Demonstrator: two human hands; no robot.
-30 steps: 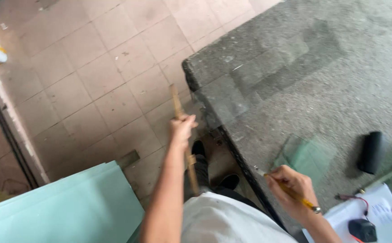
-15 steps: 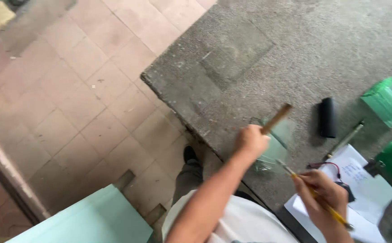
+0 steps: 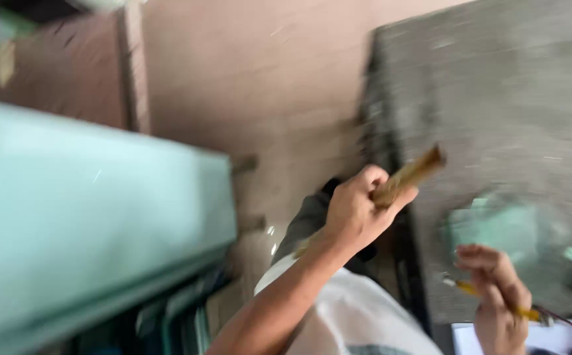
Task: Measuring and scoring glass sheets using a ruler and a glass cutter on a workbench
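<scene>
The picture is blurred by motion. My left hand (image 3: 358, 210) grips a long wooden stick (image 3: 412, 172) whose free end points up and to the right, over the edge of a grey stone table (image 3: 509, 85). My right hand (image 3: 496, 289) is lower right, closed on a thin yellow tool like a pencil (image 3: 470, 287). A small pale green piece of glass (image 3: 496, 227) lies flat on the table just above my right hand and to the right of the stick's tip.
A large pale green glass sheet (image 3: 89, 210) fills the left side, with more sheets stacked on edge below it. Pinkish tiled floor (image 3: 253, 85) lies between glass and table. White paper (image 3: 549, 338) sits at the lower right corner. My dark shoe shows by the table edge.
The view has swung left, bringing the big glass sheet into the frame. My left hand has carried the stick from beside my leg up toward the table; my right hand keeps hold of the pencil.
</scene>
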